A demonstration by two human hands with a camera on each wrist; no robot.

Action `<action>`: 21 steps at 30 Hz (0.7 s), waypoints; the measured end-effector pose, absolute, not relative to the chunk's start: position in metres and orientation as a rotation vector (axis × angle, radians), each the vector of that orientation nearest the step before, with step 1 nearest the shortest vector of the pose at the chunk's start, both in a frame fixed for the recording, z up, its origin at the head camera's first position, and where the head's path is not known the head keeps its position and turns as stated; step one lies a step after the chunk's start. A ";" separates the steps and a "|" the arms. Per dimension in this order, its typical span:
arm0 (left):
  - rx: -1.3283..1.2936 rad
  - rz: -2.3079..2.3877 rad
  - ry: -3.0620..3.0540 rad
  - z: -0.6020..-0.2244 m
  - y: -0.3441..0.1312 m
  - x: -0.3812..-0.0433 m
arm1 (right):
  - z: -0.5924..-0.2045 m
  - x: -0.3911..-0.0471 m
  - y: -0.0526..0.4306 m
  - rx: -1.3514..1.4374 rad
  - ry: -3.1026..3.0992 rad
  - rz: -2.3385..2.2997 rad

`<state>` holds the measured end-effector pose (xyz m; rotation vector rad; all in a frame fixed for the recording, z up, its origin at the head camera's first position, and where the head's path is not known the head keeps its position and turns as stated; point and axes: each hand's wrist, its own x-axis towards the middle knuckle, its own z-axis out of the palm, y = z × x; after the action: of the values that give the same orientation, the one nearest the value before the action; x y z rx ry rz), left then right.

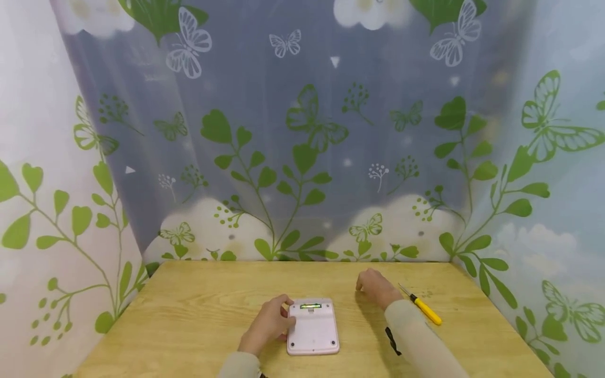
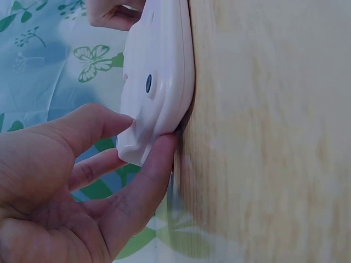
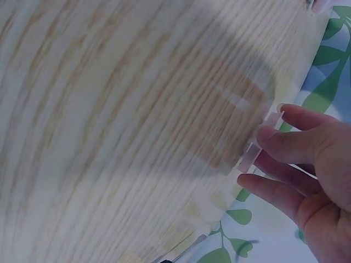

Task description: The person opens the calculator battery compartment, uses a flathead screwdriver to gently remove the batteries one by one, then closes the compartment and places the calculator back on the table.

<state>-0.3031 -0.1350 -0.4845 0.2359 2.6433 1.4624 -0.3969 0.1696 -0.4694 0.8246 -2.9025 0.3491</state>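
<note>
A pale pink calculator-like device (image 1: 314, 336) lies on the table with its back up and dark round feet near the corners. In its uncovered battery slot (image 1: 310, 306), a green battery shows. My left hand (image 1: 269, 323) grips the device's left edge; in the left wrist view the thumb is on the back and a finger at the lower edge. Over to the right, my right hand (image 1: 375, 286) is low at the table. There it pinches a small pale plastic cover (image 3: 251, 158) between thumb and fingers, largely hidden in the head view.
A screwdriver (image 1: 427, 311) with a yellow handle lies right of my right forearm, its tip pointing away. The wooden table (image 1: 198, 315) ends at a patterned curtain (image 1: 260, 210) behind, with similar cloth on both sides.
</note>
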 end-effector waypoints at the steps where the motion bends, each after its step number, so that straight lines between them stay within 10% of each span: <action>1: 0.231 1.463 2.642 -0.484 -0.135 -0.303 | -0.469 -0.397 0.170 0.829 -2.904 0.354; 21: 0.227 1.415 2.658 -0.480 -0.134 -0.300 | -0.470 -0.399 0.168 0.760 -2.946 0.345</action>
<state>-0.3004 -0.1337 -0.4802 0.2267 2.6579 1.4154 -0.3988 0.1681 -0.4699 0.7604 -2.9461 0.3453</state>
